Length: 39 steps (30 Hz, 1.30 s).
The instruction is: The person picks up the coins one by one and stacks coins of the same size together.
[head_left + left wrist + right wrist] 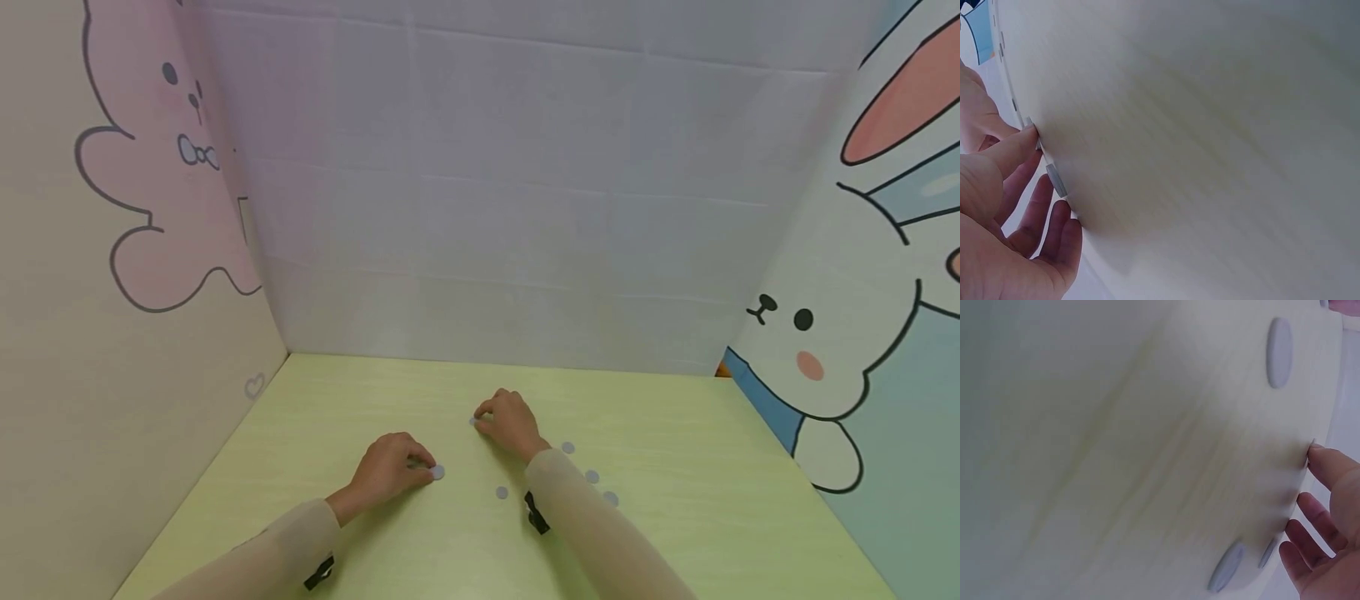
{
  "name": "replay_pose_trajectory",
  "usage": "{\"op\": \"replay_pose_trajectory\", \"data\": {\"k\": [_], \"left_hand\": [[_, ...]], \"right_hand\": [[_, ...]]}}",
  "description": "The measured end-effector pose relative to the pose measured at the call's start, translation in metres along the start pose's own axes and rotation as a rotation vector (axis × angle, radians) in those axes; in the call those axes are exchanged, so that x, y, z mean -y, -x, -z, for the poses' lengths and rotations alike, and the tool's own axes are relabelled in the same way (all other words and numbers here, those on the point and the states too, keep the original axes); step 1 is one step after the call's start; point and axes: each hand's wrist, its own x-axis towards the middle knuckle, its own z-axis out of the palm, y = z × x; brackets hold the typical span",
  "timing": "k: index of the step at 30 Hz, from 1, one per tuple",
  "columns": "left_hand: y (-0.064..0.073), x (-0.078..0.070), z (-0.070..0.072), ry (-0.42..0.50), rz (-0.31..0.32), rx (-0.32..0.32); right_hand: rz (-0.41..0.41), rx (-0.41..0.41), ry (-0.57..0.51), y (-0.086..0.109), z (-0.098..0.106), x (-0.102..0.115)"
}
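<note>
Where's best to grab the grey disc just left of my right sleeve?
Probably pinch the grey disc by opposite points of its rim, coming from above and its left: it lies flat, thin and round, with the right sleeve close on its right.

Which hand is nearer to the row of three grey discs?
Right. The right hand is left of and beyond the row of discs; the left hand is farther left, at another disc.
</note>
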Motion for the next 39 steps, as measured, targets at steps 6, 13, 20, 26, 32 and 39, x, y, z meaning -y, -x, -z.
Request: {"op": "replay_pose_trajectory", "data": {"k": [6, 13, 20, 26, 32, 39], "left_hand": [[0.0, -0.002, 0.001, 0.006, -0.006, 0.001], [0.001, -0.003, 0.002, 0.007, -0.013, -0.006], [-0.001, -0.003, 0.002, 0.011, 0.001, 0.0], [-0.001, -0.002, 0.001, 0.012, 0.016, 0.001], [0.0, -0.002, 0.001, 0.014, 0.014, -0.003], [0.003, -0.003, 0.002, 0.009, 0.028, 0.004]], "right_hand": [[-0.005, -0.004, 0.017, 0.0, -0.001, -0.002], [0.022, 0.005, 0.025, 0.005, 0.002, -0.002], [0.045, 0.031, 0.031, 0.014, 0.007, 0.0], [0.054, 0.032, 0.052, 0.024, 0.01, 0.004], [0.072, 0.023, 0.074, 0.035, 0.012, 0.009], [0.102, 0.016, 0.105, 0.048, 0.011, 0.016]]}}
